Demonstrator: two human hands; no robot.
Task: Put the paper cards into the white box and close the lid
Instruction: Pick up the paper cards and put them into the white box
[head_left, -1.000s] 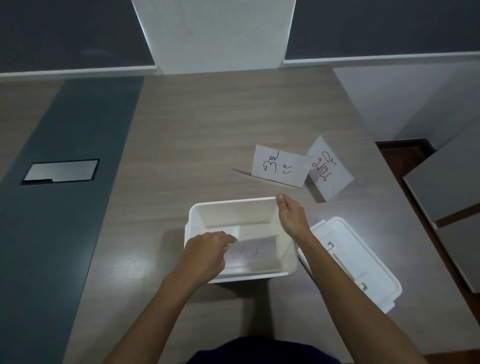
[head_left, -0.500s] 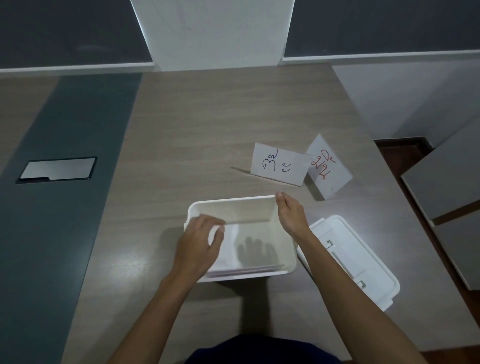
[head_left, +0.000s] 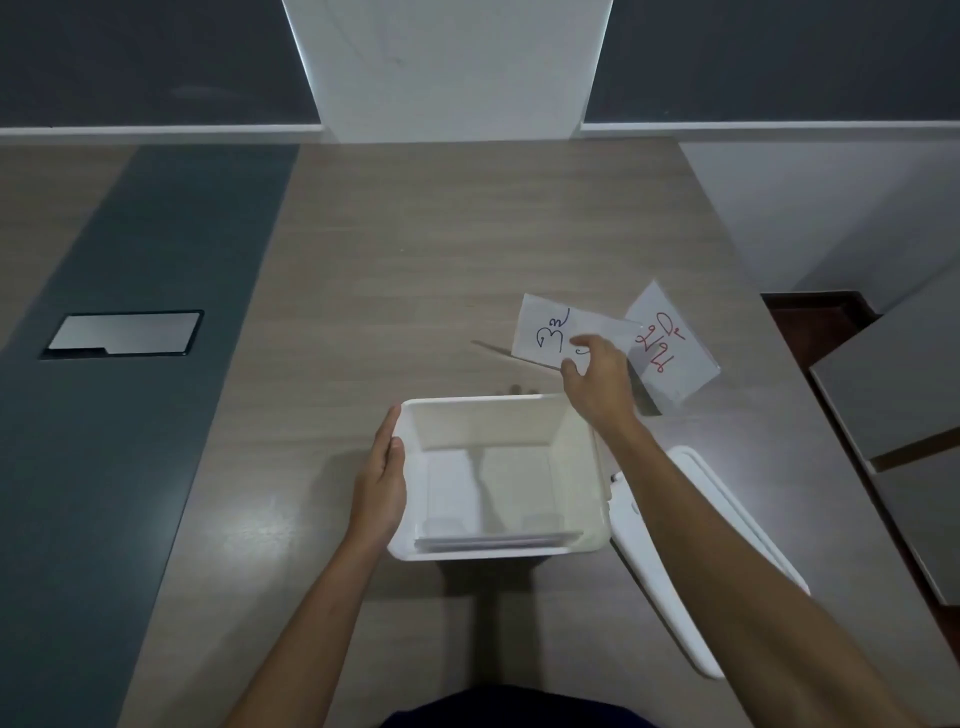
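Only writing is on 2 paper cards at the far right of the counter. Nearer card (head_left: 550, 332): dark-blue handwritten marks, first looks like a curly "3" w/ a small flourish; rest covered by the right hand (head_left: 597, 382). Other card (head_left: 670, 353): red handwritten curls, script unclear, can't read. No other labels or brands legible.

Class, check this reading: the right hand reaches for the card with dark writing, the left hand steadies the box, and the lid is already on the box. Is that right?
Not quite. The lid is off, lying on the table to the right of the open box. The rest holds in the head view: the right hand is at the dark-written card, and the left hand rests against the box's left wall.
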